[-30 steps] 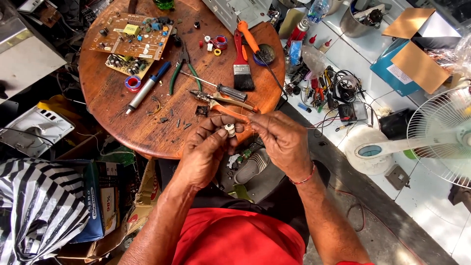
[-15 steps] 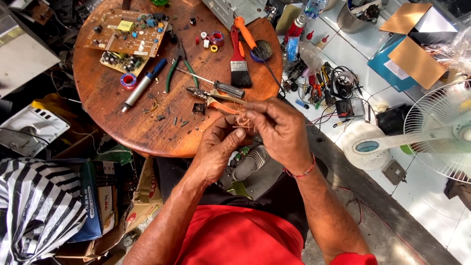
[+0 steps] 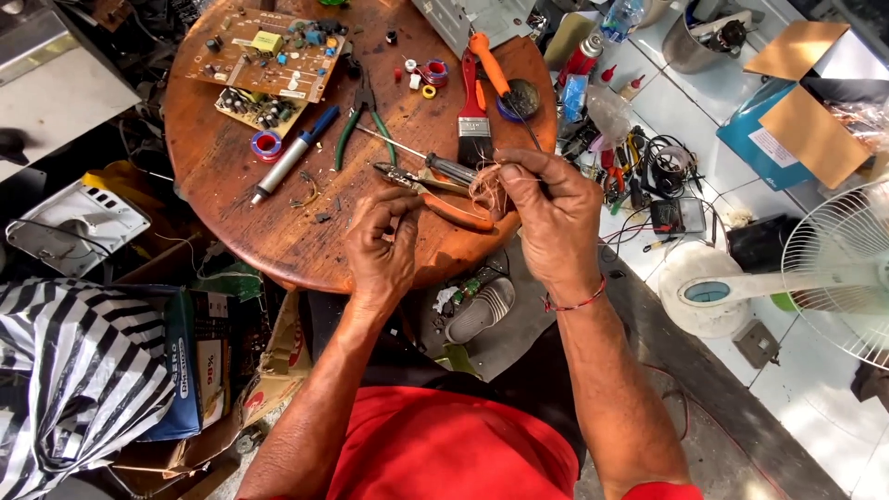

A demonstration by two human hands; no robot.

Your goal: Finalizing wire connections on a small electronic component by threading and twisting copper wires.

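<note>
My right hand (image 3: pixel 546 218) pinches a small tangle of thin copper wire (image 3: pixel 488 190) above the near edge of the round wooden table (image 3: pixel 278 231). My left hand (image 3: pixel 381 248) is curled beside it, fingertips closed near the wire; whether it grips a strand is hard to tell. Orange-handled pliers (image 3: pixel 435 193) lie on the table just under both hands. A screwdriver (image 3: pixel 435 165) lies next to them.
On the table lie circuit boards (image 3: pixel 269 60), green-handled pliers (image 3: pixel 361 116), a paintbrush (image 3: pixel 474 116), a soldering iron (image 3: pixel 287 165) and tape rolls (image 3: pixel 266 144). A white fan (image 3: pixel 815 278) stands at the right, striped cloth (image 3: pixel 65 370) at the left, cables and tools (image 3: pixel 639 167) on the floor.
Both hands have shifted slightly right and away from the table centre. The right hand has lifted the wire tangle, and the left hand has drawn a little apart from it.
</note>
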